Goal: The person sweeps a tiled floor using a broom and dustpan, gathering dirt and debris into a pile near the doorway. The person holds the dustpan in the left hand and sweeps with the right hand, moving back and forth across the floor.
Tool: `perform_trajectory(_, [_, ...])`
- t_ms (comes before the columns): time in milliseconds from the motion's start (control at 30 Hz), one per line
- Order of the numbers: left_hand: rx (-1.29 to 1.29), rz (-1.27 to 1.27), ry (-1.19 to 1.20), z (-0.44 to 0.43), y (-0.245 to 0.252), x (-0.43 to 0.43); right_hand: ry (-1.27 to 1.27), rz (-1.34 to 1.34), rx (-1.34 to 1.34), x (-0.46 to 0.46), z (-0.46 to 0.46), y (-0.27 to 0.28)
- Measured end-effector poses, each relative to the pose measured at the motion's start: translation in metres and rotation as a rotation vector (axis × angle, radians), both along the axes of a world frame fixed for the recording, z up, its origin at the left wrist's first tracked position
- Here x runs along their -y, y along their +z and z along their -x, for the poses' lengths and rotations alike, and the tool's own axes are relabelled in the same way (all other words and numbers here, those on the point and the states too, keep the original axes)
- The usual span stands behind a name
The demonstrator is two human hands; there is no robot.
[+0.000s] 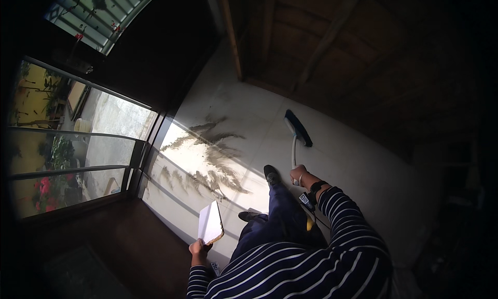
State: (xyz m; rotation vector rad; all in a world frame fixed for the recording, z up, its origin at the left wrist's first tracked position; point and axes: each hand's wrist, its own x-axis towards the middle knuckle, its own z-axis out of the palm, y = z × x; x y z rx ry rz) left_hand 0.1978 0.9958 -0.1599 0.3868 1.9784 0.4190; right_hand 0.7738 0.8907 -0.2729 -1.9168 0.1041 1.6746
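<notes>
My right hand grips the pale handle of a broom. Its dark blue bristles rest on or just above the light tiled floor, past my forward shoe. At lower left, my left hand holds a flat white panel by its near end; one long edge looks rough and brownish. What the panel is I cannot tell. Between the glass door and my feet, dark dirt lies across the floor in brushed streaks, partly in sunlight.
A glass door stands at the left, with plants and paving visible through it. Along the upper right runs a dark wooden structure with upright beams. My shoes are close to the streaked dirt. Dark brown panelling borders the floor at lower left.
</notes>
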Motion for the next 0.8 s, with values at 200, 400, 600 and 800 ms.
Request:
perform_trajectory(200, [0.024, 0.053, 0.15, 0.018, 0.008, 0.006, 0.292, 0.008, 0.219, -0.094, 0.101, 0.001])
perform_trajectory(400, [-0.02, 0.031, 0.031, 0.05, 0.0, 0.013, -0.169, -0.22, -0.341, -0.129, 0.07, 0.059])
perform_trajectory(600, [-0.122, 0.12, -0.151, 0.112, -0.048, 0.0, -0.12, -0.199, -0.069, -0.03, 0.048, 0.124])
perform_trajectory(800, [-0.514, 0.147, -0.765, 0.108, -0.021, -0.006, -0.441, -0.024, 0.12, 0.083, 0.024, 0.112])
